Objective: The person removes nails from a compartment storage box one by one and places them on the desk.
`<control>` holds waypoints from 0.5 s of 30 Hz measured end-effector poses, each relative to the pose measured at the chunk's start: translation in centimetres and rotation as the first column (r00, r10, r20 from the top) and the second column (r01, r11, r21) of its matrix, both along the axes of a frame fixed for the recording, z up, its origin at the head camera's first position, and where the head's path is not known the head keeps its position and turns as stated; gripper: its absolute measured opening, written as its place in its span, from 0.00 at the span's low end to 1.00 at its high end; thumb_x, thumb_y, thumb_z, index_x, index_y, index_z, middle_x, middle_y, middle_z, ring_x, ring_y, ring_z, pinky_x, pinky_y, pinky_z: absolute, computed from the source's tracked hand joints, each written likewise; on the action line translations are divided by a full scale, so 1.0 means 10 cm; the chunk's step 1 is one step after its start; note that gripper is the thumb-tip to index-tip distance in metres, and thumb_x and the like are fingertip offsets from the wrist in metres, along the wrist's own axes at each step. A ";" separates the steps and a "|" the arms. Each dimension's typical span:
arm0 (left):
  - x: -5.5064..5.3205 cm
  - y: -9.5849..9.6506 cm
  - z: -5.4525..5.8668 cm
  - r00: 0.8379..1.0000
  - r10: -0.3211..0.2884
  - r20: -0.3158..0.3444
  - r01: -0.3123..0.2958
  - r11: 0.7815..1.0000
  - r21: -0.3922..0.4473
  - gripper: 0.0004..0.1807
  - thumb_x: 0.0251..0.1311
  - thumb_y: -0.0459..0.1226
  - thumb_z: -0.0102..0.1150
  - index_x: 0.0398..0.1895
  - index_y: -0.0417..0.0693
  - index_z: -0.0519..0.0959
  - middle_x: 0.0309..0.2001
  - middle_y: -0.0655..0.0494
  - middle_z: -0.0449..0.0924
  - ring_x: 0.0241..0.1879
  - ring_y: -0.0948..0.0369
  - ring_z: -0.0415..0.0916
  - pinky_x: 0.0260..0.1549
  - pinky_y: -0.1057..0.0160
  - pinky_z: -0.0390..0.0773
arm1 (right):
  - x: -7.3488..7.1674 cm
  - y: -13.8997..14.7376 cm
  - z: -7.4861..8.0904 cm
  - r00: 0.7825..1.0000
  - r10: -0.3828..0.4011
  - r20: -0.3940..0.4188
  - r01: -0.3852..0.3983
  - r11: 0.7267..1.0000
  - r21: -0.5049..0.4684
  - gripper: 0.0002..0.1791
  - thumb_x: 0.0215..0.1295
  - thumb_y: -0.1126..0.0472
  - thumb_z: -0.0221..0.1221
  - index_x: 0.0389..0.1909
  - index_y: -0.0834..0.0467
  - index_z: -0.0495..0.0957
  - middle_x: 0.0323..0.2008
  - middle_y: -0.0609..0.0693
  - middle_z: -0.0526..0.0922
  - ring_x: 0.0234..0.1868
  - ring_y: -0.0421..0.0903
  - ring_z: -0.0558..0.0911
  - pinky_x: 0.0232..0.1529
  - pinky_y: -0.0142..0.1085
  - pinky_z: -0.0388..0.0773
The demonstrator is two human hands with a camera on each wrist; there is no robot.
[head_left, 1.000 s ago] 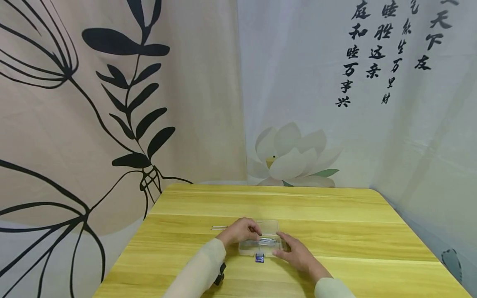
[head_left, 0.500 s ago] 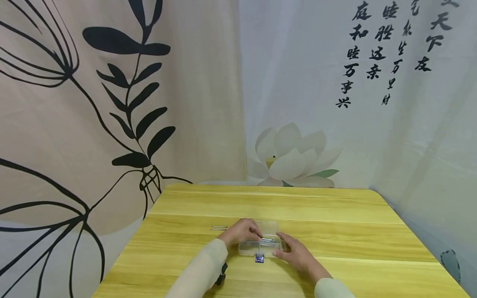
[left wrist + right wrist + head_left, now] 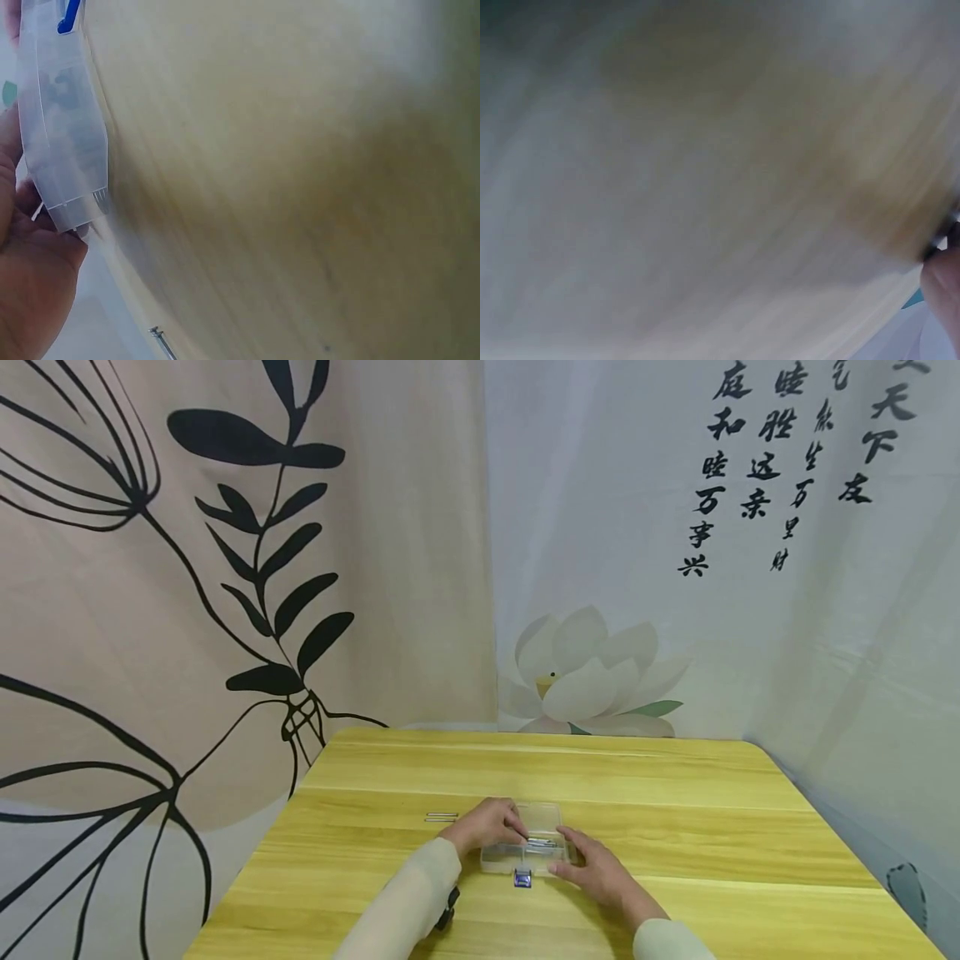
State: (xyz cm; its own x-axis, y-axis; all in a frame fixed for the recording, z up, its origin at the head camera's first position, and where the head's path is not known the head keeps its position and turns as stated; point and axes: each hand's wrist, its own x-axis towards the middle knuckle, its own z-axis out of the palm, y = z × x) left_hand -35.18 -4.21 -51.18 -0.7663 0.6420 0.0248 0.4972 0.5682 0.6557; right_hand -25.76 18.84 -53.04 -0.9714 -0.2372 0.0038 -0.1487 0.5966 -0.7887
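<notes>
A clear plastic compartment box [image 3: 501, 865] lies on the table, its lid [image 3: 542, 815] swung back and its blue latch [image 3: 522, 879] hanging at the front. Several slim metal nails [image 3: 543, 843] lie in the back compartment. My left hand [image 3: 486, 824] reaches over the box's left part, fingers bent down by the ends of those nails; I cannot tell whether they pinch one. In the left wrist view, the box wall [image 3: 67, 112] partly hides these fingers. My right hand [image 3: 600, 868] holds the box's right end, thumb at the front, fingers at the back.
Two nails [image 3: 441, 817] lie side by side on the wooden table [image 3: 675, 810], left of the box; one nail head [image 3: 156, 331] shows in the left wrist view. A printed curtain [image 3: 412, 568] hangs behind the table. A black strap [image 3: 447, 910] is at my left wrist.
The left fingers have shifted slightly to the right along the back compartment. The right hand, the box and the two nails on the table stay in place.
</notes>
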 end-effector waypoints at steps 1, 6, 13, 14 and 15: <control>0.00 0.00 0.01 1.000 -0.009 -0.015 0.009 1.000 -0.014 0.02 0.56 0.35 0.72 0.31 0.50 0.90 0.34 0.66 0.73 0.36 0.69 0.70 0.40 0.68 0.74 | 0.00 0.00 0.00 1.000 -0.002 -0.001 0.002 1.000 0.001 0.40 0.65 0.47 0.65 0.72 0.60 0.64 0.69 0.69 0.63 0.69 0.71 0.61 0.64 0.67 0.56; 0.02 0.01 0.05 0.996 -0.049 -0.069 0.045 0.997 -0.065 0.02 0.56 0.36 0.71 0.31 0.48 0.90 0.32 0.65 0.72 0.33 0.69 0.68 0.36 0.69 0.72 | 0.00 0.00 0.01 1.000 -0.012 -0.002 0.012 1.000 0.012 0.40 0.65 0.46 0.65 0.72 0.59 0.64 0.69 0.69 0.64 0.68 0.71 0.61 0.64 0.66 0.56; 0.05 0.01 0.07 0.995 -0.057 -0.085 0.052 0.997 -0.065 0.02 0.57 0.35 0.71 0.32 0.49 0.90 0.31 0.66 0.72 0.32 0.70 0.68 0.35 0.70 0.72 | 0.01 -0.01 0.03 1.000 -0.012 -0.003 0.012 1.000 0.014 0.39 0.65 0.47 0.65 0.72 0.60 0.64 0.69 0.69 0.64 0.69 0.70 0.61 0.64 0.66 0.56; 0.05 0.01 0.07 0.995 -0.057 -0.085 0.052 0.997 -0.063 0.02 0.57 0.35 0.71 0.33 0.49 0.90 0.31 0.66 0.72 0.32 0.70 0.68 0.35 0.70 0.72 | 0.01 -0.01 0.03 1.000 -0.011 -0.003 0.011 1.000 0.014 0.39 0.65 0.47 0.65 0.72 0.60 0.64 0.69 0.69 0.64 0.69 0.70 0.61 0.64 0.66 0.56; 0.05 0.01 0.07 0.995 -0.055 -0.082 0.050 0.997 -0.060 0.03 0.57 0.35 0.71 0.34 0.49 0.90 0.31 0.66 0.72 0.32 0.71 0.68 0.35 0.71 0.72 | 0.01 -0.01 0.03 1.000 -0.009 -0.002 0.009 1.000 0.015 0.39 0.65 0.47 0.64 0.72 0.60 0.64 0.69 0.69 0.64 0.69 0.70 0.61 0.64 0.66 0.56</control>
State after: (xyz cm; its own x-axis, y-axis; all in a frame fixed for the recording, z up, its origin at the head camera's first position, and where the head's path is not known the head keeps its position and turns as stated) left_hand -34.65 -4.11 -50.46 -0.7281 0.6837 0.0490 0.5792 0.5754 0.5775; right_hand -25.61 18.76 -52.71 -0.9735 -0.2286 0.0019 -0.1446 0.6095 -0.7795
